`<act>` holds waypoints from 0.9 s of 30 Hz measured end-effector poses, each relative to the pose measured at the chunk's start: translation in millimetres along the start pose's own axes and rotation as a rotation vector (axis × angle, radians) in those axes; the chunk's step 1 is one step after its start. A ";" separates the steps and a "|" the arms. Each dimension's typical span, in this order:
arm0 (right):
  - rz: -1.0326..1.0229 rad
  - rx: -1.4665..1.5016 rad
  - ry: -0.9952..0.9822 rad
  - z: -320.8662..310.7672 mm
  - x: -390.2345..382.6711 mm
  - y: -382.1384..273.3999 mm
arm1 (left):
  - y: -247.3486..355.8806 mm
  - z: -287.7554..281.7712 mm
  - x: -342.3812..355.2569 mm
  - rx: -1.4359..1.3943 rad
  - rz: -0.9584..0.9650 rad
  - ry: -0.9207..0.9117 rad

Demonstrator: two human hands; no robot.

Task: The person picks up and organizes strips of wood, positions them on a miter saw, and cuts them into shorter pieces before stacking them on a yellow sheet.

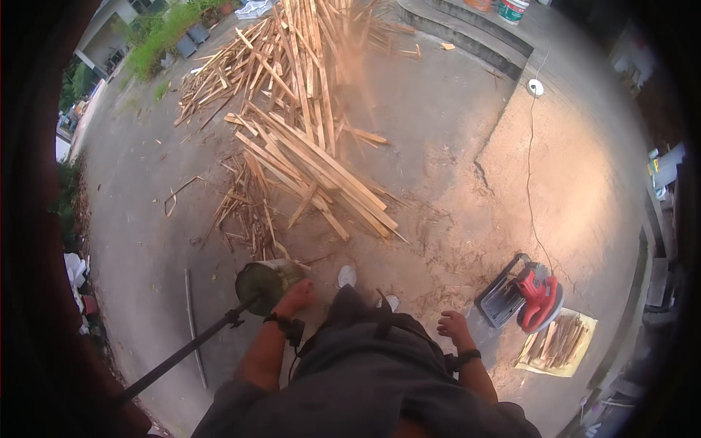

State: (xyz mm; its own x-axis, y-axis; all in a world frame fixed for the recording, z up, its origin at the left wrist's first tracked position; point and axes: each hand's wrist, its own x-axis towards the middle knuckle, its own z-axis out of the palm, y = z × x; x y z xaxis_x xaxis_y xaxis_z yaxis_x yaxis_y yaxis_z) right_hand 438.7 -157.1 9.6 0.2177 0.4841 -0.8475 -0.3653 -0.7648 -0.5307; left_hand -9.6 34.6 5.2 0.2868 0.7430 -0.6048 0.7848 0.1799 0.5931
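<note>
With fingers (309,290) curled in, holds the left hand (296,299) at 7 o'clock, overlapping the right edge of an olive-green drum (257,283); cannot tell whether gripping, touching or only passing in front of it. From the drum toward 8 o'clock, a long dark pole (175,365) with a small clamp-like fitting (234,317). Holds the right hand (457,327) between 4 and 5 o'clock, fingers loosely bent and partly open, empty, near a red chop saw (539,293) just short of 4 o'clock.

Wears a black band (468,356) at each wrist; stands in white shoes (347,276) at 6 o'clock. Just beyond the saw, at 4 o'clock, a pale yellow sheet (590,321) under short wood pieces (553,343). From the saw up to 2 o'clock, a thin cord (529,175) leading to a small white disc (535,87).

From 11 to 12 o'clock, a tall heap of long wood strips (310,66), with more planks (328,175) slanting across the concrete ground (431,139) nearer the centre. Toward 9 o'clock, splintery scraps (248,208) close to the drum. At 8 o'clock, a lone stick (193,321). At 1 o'clock, a paint bucket (512,10) by a low step (475,36).
</note>
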 end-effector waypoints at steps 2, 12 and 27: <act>0.019 -0.228 0.017 -6.8 8.5 5.4 | -1.9 -1.7 3.0 -0.135 0.059 0.052; 0.035 -0.267 0.014 15.2 36.8 -26.0 | -16.0 -18.1 12.1 -0.113 -0.081 -0.106; 0.197 -0.453 0.009 57.0 212.9 -28.0 | -52.8 -9.7 266.3 0.223 -0.047 -0.421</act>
State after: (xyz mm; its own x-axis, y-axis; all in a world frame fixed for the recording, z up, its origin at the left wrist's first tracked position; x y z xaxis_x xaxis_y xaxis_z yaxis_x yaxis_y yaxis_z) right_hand 443.7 -8.4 -155.4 0.1925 0.3094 -0.9312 0.0292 -0.9504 -0.3098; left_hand 20.0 229.2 -182.1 0.4097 0.4029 -0.8184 0.8878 0.0301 0.4592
